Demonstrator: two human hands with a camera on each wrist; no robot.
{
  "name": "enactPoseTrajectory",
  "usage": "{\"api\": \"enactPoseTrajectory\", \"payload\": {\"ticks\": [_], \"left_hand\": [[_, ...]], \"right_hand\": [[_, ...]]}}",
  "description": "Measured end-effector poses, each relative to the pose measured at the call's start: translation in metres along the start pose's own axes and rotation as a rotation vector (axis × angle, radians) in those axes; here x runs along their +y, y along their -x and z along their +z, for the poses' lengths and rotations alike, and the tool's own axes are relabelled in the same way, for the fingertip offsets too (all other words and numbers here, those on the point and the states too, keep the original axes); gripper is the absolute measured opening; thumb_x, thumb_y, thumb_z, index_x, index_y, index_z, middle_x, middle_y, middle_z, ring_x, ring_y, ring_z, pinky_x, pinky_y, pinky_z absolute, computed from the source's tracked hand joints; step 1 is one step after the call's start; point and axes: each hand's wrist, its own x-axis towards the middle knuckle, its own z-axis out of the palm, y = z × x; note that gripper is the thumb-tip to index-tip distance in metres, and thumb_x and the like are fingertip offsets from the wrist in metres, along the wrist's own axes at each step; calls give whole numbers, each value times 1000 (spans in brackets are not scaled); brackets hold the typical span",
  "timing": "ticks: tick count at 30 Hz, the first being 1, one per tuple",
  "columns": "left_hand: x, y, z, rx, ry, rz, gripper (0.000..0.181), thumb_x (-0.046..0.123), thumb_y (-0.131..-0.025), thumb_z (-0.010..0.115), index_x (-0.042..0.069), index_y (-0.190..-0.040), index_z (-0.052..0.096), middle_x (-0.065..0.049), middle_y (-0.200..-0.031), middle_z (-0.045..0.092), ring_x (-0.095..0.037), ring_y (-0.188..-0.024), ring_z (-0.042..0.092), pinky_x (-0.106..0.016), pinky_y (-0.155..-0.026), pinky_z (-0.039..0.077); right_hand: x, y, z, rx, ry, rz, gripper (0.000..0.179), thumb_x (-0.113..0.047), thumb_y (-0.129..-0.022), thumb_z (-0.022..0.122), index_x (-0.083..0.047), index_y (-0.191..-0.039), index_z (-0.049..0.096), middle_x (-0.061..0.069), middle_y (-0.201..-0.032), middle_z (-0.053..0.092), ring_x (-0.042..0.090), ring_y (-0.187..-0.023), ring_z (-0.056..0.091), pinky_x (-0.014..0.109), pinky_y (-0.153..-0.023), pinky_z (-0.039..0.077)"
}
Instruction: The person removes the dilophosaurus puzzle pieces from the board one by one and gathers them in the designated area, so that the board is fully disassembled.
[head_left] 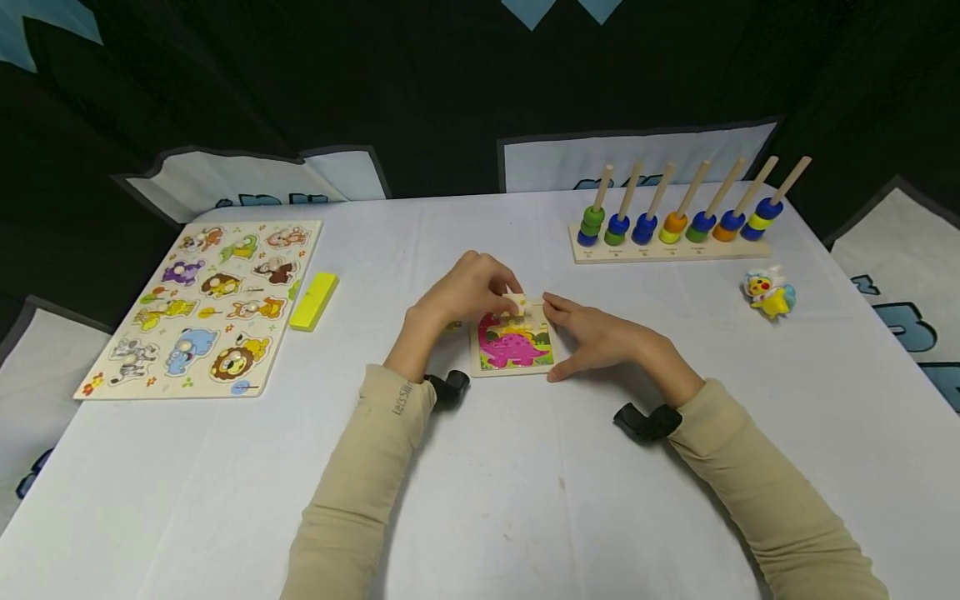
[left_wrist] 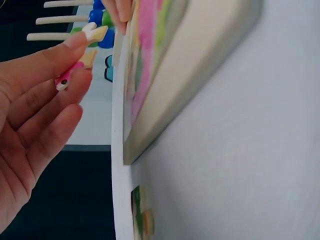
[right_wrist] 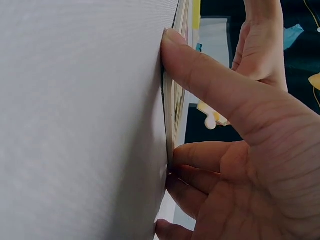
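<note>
A: Rough layout, biggest first?

B: Looking at a white-covered table (head_left: 525,500). Then a right hand (head_left: 600,336), thumb and fingers spread, touching the right edge of a dinosaur jigsaw tray (head_left: 510,372). Then a left hand (head_left: 474,287) over the far-left part, pinching a jigsaw piece (head_left: 517,302) between thumb and fingertips.

A: Lying which way, that tray?

B: Flat, between both hands, roughly square, so no real long axis. In contact with the right hand.

A: And the piece?

B: Up off the tray, just above the far side, nearer the left hand obviously. Worth watching, that gap. Can't tell the long axis with fingertips in the way.

A: Anything else murky?

B: Yep. Can't see the tray's far-left corner. Can just spot another printed piece (left_wrist: 142,215) near the left wrist, mostly covered in the head view, cut off in the left wrist one.
</note>
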Motion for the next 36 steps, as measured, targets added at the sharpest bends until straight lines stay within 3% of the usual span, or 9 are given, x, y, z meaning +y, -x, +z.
{"api": "enactPoseTrajectory", "payload": {"ticks": [6, 11, 15, 24, 31, 36], "left_hand": [[-6, 6, -12, -14, 105, -15, 21, 18, -83, 75, 8, -102, 76, -6, -94, 74, -17, -82, 62, -27, -74, 50], [-10, 11, -22, -57, 222, -47, 20, 13, -86, 71, 5, -104, 75, -8, -86, 74, -19, -72, 60, -25, -64, 47], [-9, 15, -29, -44, 285, -38, 21, 11, -88, 68, 3, -107, 73, -9, -85, 73, -17, -71, 61, -26, -66, 52], [-18, 29, -51, -5, 323, -25, 22, 8, -85, 70, 0, -105, 73, -12, -89, 74, -21, -73, 66, -28, -71, 56], [-43, 53, -62, 35, 342, -138, 20, 10, -82, 74, 1, -100, 74, -7, -77, 73, -30, -76, 66, -26, -69, 53], [-63, 70, -65, 60, 363, -219, 22, 10, -81, 76, -2, -99, 73, -4, -78, 73, -17, -71, 67, -26, -69, 53]], "right_hand": [[-1, -1, -1, 4, -3, -5, 106, -39, -77, 79, 3, -150, 16, 17, -161, 4, 36, -148, 9, 52, -117, 18], [0, -1, -1, 5, 1, -18, 105, -40, -77, 78, 3, -150, 16, 18, -161, 4, 37, -148, 9, 53, -117, 18], [1, 0, -1, 1, 13, -21, 104, -39, -78, 77, 4, -150, 16, 18, -161, 4, 37, -148, 9, 53, -117, 17], [-1, 3, 0, 15, 6, -32, 103, -39, -78, 77, 6, -149, 18, 20, -161, 5, 38, -148, 10, 53, -117, 18], [-1, 2, 2, 19, 6, -31, 104, -39, -78, 78, 6, -149, 17, 20, -161, 5, 38, -148, 10, 52, -117, 18], [-1, 1, 3, 20, 16, -20, 105, -41, -78, 78, 6, -150, 17, 20, -161, 6, 37, -148, 11, 52, -117, 18]]}}
